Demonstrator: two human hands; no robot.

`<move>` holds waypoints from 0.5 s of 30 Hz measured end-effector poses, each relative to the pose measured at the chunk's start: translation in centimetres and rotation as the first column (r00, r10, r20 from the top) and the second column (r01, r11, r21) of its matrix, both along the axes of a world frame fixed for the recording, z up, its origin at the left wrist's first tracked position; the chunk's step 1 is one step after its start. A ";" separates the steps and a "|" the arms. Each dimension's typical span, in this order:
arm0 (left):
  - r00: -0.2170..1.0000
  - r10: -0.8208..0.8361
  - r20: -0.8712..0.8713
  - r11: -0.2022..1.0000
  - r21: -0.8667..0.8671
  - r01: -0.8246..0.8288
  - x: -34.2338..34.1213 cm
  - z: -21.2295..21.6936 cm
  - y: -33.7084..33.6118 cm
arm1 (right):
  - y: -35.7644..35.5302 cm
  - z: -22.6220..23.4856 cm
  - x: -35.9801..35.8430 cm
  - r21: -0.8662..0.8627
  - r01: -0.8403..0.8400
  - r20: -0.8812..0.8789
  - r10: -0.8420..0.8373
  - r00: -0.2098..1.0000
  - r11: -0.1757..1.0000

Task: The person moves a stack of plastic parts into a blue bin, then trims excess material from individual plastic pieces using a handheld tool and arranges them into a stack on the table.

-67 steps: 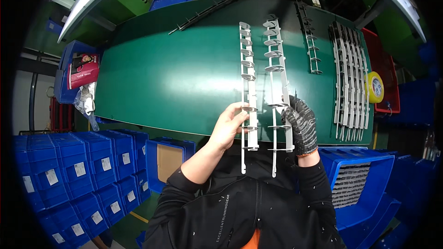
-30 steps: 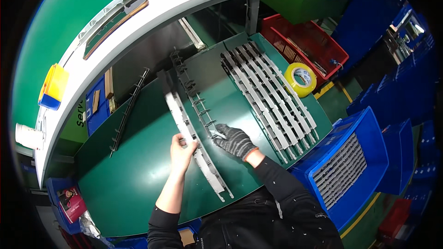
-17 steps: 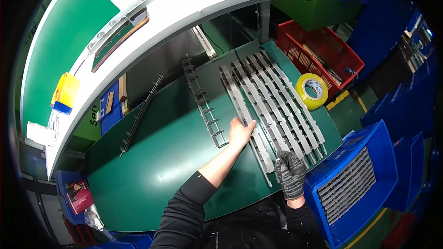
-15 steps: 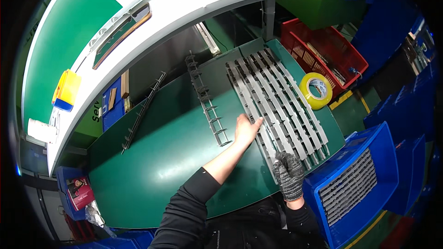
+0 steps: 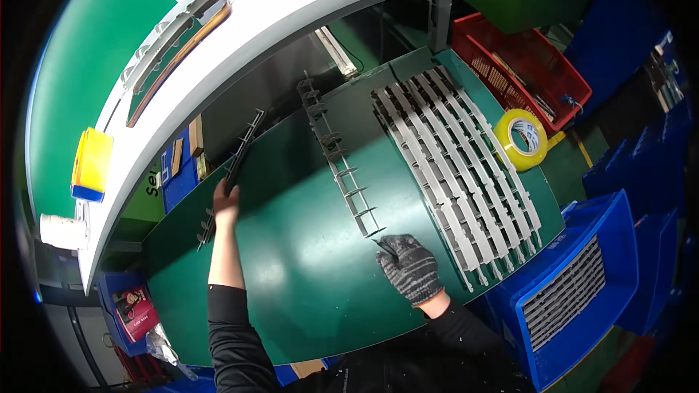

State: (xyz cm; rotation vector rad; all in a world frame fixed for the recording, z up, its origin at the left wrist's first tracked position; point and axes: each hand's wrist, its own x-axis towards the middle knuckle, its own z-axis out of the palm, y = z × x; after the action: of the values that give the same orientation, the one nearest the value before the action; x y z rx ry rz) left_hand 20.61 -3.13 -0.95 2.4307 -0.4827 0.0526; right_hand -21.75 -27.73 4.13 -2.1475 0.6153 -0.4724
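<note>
- A person leans over a green worktable (image 5: pixel 291 276), seen from above; both black-sleeved arms enter from the bottom edge of the frame.
- The bare left hand (image 5: pixel 226 200), left of centre, reaches up to a long dark toothed strip (image 5: pixel 237 167) lying slantwise near the table's upper-left edge. The fingers curl around the strip's middle; the grip looks closed on it, though the fingertips are hidden.
- The right hand (image 5: pixel 411 269), in a grey knitted glove, rests lower centre on the table. Its fingers are bent together and touch the near end of a second toothed strip (image 5: pixel 338 164), grey, which runs from there up toward the top centre. Whether the hand actually pinches that end cannot be told.
- To the right of the grey strip, a row of pale slotted strips (image 5: pixel 459 175) lies side by side, filling the table's right part.
- A roll of yellow tape (image 5: pixel 520 138) sits at the right edge, beside a red basket (image 5: pixel 531 65) at upper right.
- A blue crate (image 5: pixel 582 284) stands at lower right, just off the table.
- A white curved shelf (image 5: pixel 291 22) arches across the top.
</note>
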 end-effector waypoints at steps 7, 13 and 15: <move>0.963 0.128 -0.239 0.954 0.294 -0.054 6.2 -0.2 8.4 | -1.1 -2.2 9.7 -0.221 -0.178 -0.285 0.110 0.952 0.959; 0.976 -0.037 -0.215 0.855 0.499 0.142 -2.4 0.5 5.2 | 2.6 -2.7 8.3 -0.336 -0.416 -0.494 0.218 0.842 0.845; 0.994 -0.104 -0.036 0.711 0.696 0.100 -11.3 3.9 1.7 | 4.0 -1.2 6.3 -0.187 -0.390 -0.518 0.247 0.819 0.902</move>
State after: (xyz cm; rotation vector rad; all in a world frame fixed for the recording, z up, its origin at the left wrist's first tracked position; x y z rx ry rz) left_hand 9.32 -1.40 3.00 3.1414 -0.7442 -0.2135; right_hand -15.41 -23.68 2.90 -2.6112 0.4462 0.1932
